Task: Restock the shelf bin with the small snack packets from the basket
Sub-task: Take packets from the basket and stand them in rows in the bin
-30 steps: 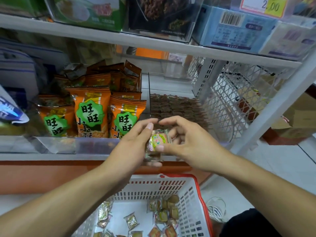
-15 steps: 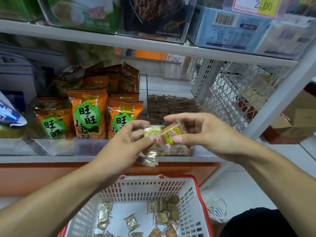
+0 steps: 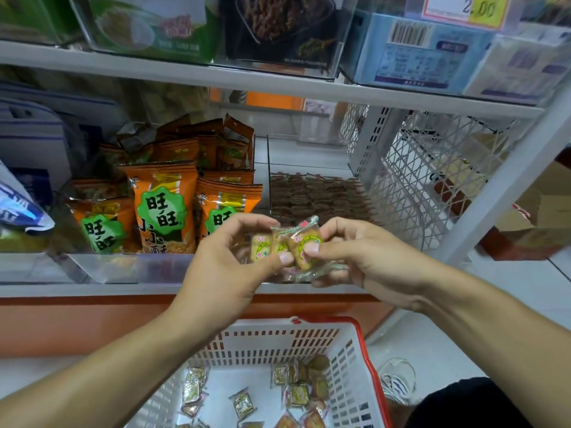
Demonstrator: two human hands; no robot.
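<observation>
While both hands (image 3: 216,273) (image 3: 364,261) pinch packets (image 3: 290,245); basket (image 3: 349,362) holds loose packets; bin (image 3: 312,196) half-filled.

Soft even indoor light, faint shadows, wide-angle bending at edges (upper shelf smeared), centre sharp

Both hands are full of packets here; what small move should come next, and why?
Probably carry them forward and set them in the clear bin: the left hand and right hand pinch snack packets just before its front, where matching rows lie.

Head view, close, looking down at shelf (image 3: 216,288).
</observation>
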